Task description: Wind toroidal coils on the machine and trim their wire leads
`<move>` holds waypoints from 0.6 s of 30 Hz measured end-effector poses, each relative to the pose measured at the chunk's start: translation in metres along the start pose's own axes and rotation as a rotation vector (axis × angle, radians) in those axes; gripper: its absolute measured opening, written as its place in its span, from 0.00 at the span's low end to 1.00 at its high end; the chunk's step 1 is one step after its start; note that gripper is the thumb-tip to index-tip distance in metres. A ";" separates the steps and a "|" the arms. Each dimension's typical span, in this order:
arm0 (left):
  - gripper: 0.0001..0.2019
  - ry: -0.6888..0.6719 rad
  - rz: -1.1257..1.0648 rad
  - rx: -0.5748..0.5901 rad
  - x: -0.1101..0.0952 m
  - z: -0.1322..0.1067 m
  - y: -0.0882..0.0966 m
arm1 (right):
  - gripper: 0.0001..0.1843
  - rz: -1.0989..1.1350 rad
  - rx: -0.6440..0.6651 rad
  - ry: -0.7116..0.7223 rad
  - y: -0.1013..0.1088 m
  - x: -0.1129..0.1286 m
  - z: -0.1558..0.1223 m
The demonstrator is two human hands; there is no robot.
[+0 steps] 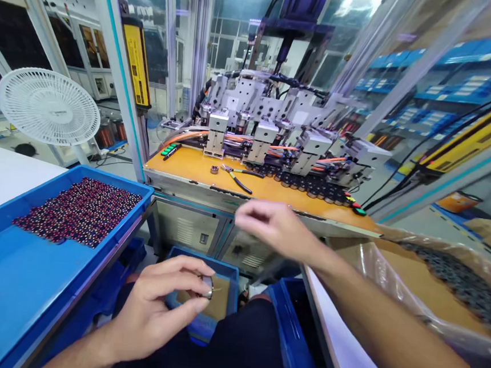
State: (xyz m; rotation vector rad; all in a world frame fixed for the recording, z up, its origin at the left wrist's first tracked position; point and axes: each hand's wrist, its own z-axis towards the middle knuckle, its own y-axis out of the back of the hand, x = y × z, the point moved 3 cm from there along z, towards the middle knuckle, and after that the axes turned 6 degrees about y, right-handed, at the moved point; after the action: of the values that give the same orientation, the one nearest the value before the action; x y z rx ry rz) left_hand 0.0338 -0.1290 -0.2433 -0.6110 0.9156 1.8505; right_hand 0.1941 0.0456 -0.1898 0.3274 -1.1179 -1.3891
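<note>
My left hand pinches a small round metal part between thumb and fingertips, above my lap. A thin pin or wire sticks out of the part's right side. My right hand is in the air in front of the orange workbench, its fingers bent and smeared by motion; whether it holds anything does not show. On the bench nearest to it lie pliers with yellow-black handles, beside a single small round part. A row of black round parts stretches to the right.
A multi-station machine stands behind the bench. At left, a blue tray holds many small dark-and-red parts; a white fan is beyond. A lined carton with black parts is at right. Blue bins sit below.
</note>
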 end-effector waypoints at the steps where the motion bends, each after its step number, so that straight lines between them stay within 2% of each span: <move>1: 0.11 -0.002 0.002 -0.024 0.000 0.000 0.001 | 0.09 -0.108 -0.104 -0.025 0.008 -0.020 0.017; 2: 0.11 -0.002 0.006 -0.044 0.001 -0.001 0.002 | 0.09 -0.176 -0.167 -0.043 0.013 -0.038 0.035; 4: 0.10 -0.001 0.029 -0.073 0.002 -0.002 0.005 | 0.12 -0.279 -0.208 -0.053 0.016 -0.068 0.065; 6: 0.08 -0.002 0.055 -0.092 0.003 -0.002 0.006 | 0.13 -0.357 -0.206 -0.037 0.014 -0.085 0.084; 8: 0.06 0.007 0.055 -0.138 0.005 -0.001 0.008 | 0.14 -0.427 -0.203 -0.020 0.008 -0.092 0.093; 13: 0.02 0.087 -0.008 -0.289 0.010 -0.001 0.010 | 0.15 -0.554 -0.162 -0.044 -0.007 -0.093 0.081; 18: 0.04 0.141 -0.068 -0.354 0.018 0.005 0.020 | 0.15 -0.574 -0.058 -0.081 -0.003 -0.097 0.054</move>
State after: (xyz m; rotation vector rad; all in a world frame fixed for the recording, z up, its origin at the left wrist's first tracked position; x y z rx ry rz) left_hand 0.0084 -0.1212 -0.2470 -0.9880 0.6495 1.9408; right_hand 0.1700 0.1524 -0.2066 0.5859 -1.0912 -1.9486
